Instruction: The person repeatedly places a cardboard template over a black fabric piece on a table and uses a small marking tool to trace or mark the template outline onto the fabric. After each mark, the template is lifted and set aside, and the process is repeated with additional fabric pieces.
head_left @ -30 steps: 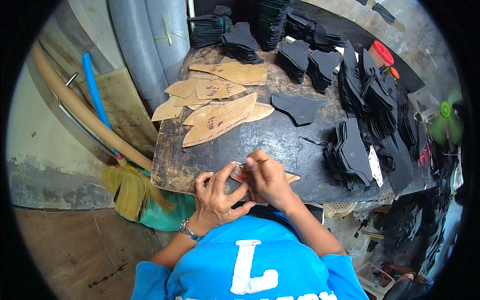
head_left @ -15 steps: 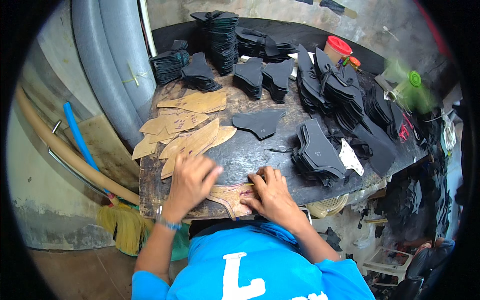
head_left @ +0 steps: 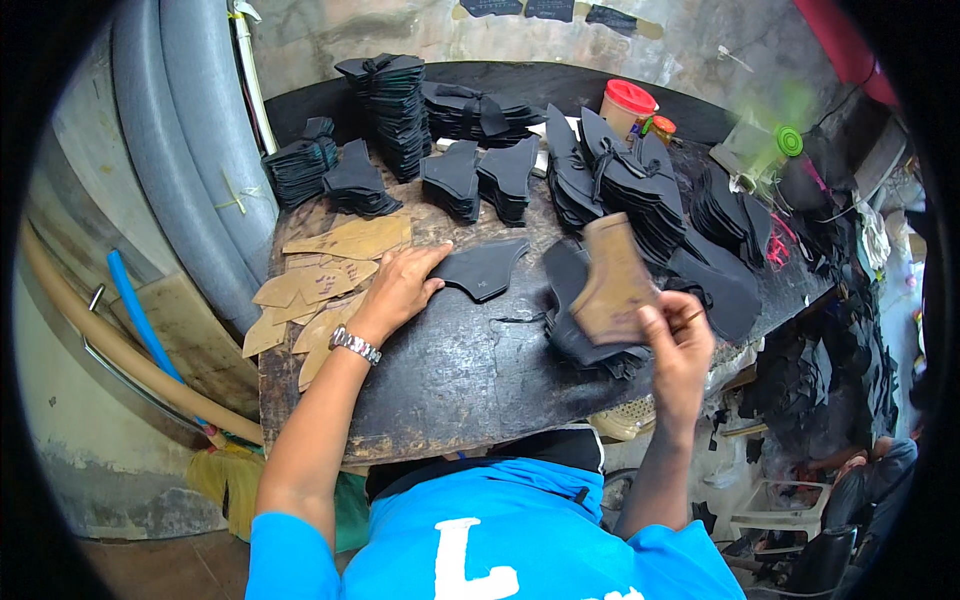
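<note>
Brown and stiff, the cardboard pattern piece [head_left: 612, 282] is now up in the air in the right hand [head_left: 678, 352], pinched at its lower edge between thumb and fingers; half a second ago both hands were pressing a brown piece flat at the near edge of the worktable [head_left: 450, 385]. The left hand [head_left: 398, 290] has slid away and lies flat, fingertips touching a single black cut piece [head_left: 483, 270] in the middle of the worktable. It looks like one piece is done and the next is being picked. At the far edge of the worktable stands a red-lidded jar [head_left: 626, 106]; I cannot see what is inside.
</note>
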A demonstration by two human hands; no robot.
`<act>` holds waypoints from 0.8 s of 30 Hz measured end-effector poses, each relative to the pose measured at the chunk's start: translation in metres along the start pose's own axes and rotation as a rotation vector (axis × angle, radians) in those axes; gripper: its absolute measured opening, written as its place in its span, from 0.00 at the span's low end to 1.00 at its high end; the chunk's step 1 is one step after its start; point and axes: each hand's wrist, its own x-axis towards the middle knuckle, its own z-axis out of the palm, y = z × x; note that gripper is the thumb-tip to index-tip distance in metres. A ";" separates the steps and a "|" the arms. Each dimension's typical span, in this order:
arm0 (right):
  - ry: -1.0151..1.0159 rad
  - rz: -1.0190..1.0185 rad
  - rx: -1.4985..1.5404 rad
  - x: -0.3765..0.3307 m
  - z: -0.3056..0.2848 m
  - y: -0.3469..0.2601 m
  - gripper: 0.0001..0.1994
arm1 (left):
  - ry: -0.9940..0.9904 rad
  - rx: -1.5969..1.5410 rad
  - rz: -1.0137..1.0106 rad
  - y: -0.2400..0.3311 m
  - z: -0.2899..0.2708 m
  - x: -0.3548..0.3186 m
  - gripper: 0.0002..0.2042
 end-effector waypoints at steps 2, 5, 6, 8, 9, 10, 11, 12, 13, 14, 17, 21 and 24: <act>0.063 0.008 0.036 0.017 -0.014 0.009 0.07 | 0.032 -0.004 0.025 0.003 -0.004 -0.002 0.30; 0.093 0.029 0.054 0.028 -0.021 0.027 0.07 | 0.084 -0.063 0.057 0.011 -0.013 -0.009 0.30; 0.141 0.089 0.032 0.029 -0.023 0.031 0.07 | 0.101 -0.130 0.068 0.014 -0.017 -0.011 0.30; 0.131 0.050 0.053 0.028 -0.023 0.037 0.07 | 0.093 -0.267 0.046 0.022 -0.025 -0.019 0.32; 0.162 0.078 0.054 0.027 -0.023 0.038 0.07 | 0.068 -0.334 0.011 0.027 -0.031 -0.026 0.33; 0.178 0.071 0.059 0.027 -0.021 0.040 0.07 | 0.043 -0.398 -0.026 0.032 -0.038 -0.034 0.34; 0.174 0.063 0.019 0.026 -0.022 0.040 0.06 | 0.054 -0.388 0.009 0.036 -0.045 -0.042 0.34; 0.168 0.055 -0.021 0.026 -0.021 0.041 0.06 | 0.067 -0.378 0.041 0.041 -0.051 -0.051 0.35; 0.159 0.048 -0.060 0.026 -0.021 0.042 0.06 | 0.080 -0.369 0.059 0.045 -0.058 -0.062 0.35; 0.173 0.031 -0.119 0.026 -0.022 0.044 0.05 | 0.015 -0.399 0.020 0.049 -0.064 -0.076 0.39; 0.114 0.052 -0.411 0.025 -0.025 0.046 0.07 | -0.169 -0.740 -0.248 0.060 -0.066 -0.114 0.42; 0.125 -0.156 -0.735 0.020 -0.024 0.036 0.09 | -0.036 -0.528 -0.200 0.070 -0.058 -0.158 0.39; 0.169 -0.185 -0.393 0.006 -0.015 0.016 0.08 | 0.268 -0.247 -0.280 0.087 -0.045 -0.180 0.28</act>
